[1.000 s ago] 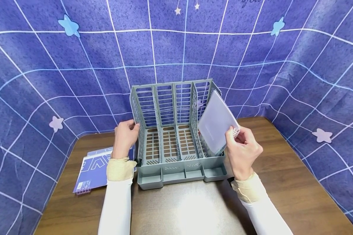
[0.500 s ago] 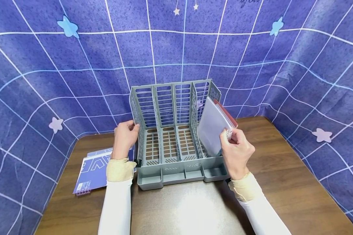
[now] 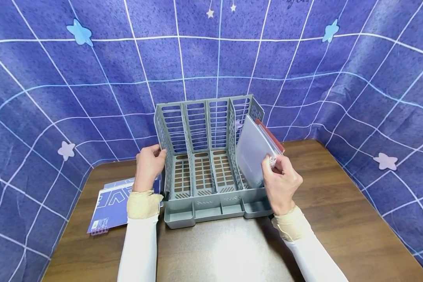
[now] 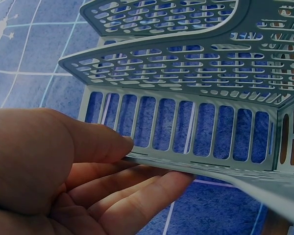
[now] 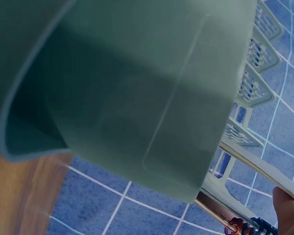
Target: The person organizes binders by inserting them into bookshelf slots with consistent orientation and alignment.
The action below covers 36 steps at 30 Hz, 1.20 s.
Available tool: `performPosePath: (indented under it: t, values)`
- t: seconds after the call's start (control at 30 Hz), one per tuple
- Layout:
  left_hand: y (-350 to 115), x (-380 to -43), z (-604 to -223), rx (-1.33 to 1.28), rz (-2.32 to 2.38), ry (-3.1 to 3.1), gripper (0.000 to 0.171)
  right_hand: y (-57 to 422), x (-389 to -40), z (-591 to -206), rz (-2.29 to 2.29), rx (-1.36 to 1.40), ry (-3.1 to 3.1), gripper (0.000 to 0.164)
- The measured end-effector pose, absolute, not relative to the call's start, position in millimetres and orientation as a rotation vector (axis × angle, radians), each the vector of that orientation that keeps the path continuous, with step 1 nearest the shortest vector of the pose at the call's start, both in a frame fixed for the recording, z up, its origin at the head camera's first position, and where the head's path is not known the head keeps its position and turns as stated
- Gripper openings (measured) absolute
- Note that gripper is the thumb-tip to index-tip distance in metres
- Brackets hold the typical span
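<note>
A grey-green desk file organizer [image 3: 179,222] with tall slotted dividers and a front tray stands on the table. My left hand [image 3: 149,162] holds its left side wall; in the left wrist view the thumb and fingers of that hand [image 4: 49,156] lie on either side of the wall's edge. My right hand [image 3: 282,182] pinches a spiral notebook [image 3: 252,154] with a frosted cover by its coil edge. The notebook stands tilted in the rightmost compartment, its lower edge behind the front panel. Beside it leans a red-brown notebook [image 3: 270,137]. Coils [image 5: 259,226] show below the organizer in the right wrist view.
Blue notebooks [image 3: 114,205], one with a pink coil, lie on the wooden table [image 3: 338,207] left of the organizer, partly under my left forearm. A blue curtain [image 3: 204,58] with white grid lines surrounds the table's back and sides.
My right hand has moved left and slightly toward me, bringing the frosted notebook farther into the rightmost compartment. The red-brown notebook has come into view behind it. My left hand stays on the side wall.
</note>
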<state>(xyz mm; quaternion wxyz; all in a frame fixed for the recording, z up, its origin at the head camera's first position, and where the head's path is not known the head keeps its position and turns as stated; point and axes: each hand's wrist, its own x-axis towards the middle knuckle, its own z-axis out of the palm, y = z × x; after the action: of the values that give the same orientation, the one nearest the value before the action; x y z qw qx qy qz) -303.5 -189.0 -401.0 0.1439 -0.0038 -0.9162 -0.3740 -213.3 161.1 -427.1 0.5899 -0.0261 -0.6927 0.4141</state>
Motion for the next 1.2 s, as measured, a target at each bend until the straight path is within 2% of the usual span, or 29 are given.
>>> performPosePath:
  t: [0.33,0.73,1.2]
  values:
    - [-189.7,-302.4,-400.7,0.009,-1.089,-2.637,0.03,149.9,-203.9,-410.2,0.948,-0.081,-1.586,0.005]
    - [-188.3,-305.1,-401.3,-0.05,-1.022,-2.601,0.02,172.0,-217.2,-428.5,0.961,-0.1,-1.602,0.006]
    - [-188.8,-301.9,-399.2,-0.051,-1.031,-2.621,0.021,165.2,-218.7,-431.8,0.952,-0.093,-1.618,0.007]
